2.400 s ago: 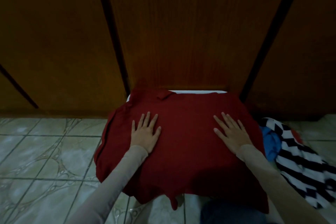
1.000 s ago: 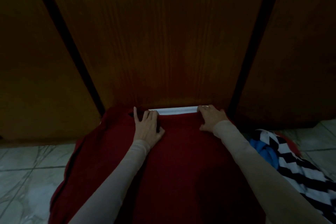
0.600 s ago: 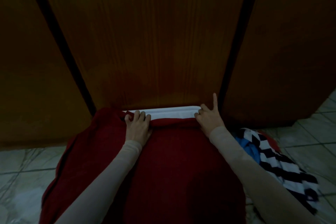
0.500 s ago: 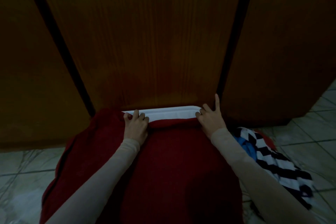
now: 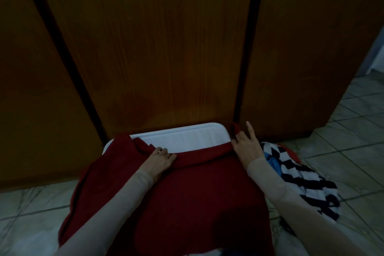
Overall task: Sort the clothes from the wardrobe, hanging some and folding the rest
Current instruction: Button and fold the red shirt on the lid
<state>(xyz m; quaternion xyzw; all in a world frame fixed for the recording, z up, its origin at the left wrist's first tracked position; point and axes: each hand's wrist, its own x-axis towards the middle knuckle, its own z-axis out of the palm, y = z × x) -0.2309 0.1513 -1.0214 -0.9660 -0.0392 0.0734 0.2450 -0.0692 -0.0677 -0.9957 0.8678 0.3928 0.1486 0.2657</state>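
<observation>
A dark red garment [image 5: 187, 197] lies spread over a white plastic lid or tray [image 5: 182, 137] in front of the closed wooden wardrobe doors [image 5: 162, 48]. Its far edge is rolled back toward me, baring the white surface. My left hand [image 5: 161, 159] grips that far edge near the middle left, fingers curled into the cloth. My right hand [image 5: 246, 145] pinches the far right corner of the garment, with the index finger sticking up.
A black-and-white striped garment [image 5: 301, 183] with blue cloth [image 5: 274, 162] under it lies heaped on the tiled floor [image 5: 342, 141] to the right. Floor tiles also show at the left. The wardrobe stands directly behind the tray.
Both hands went from lying flat on the red garment to its far edge, gripped it, and drew it back toward me, baring more of the white tray.
</observation>
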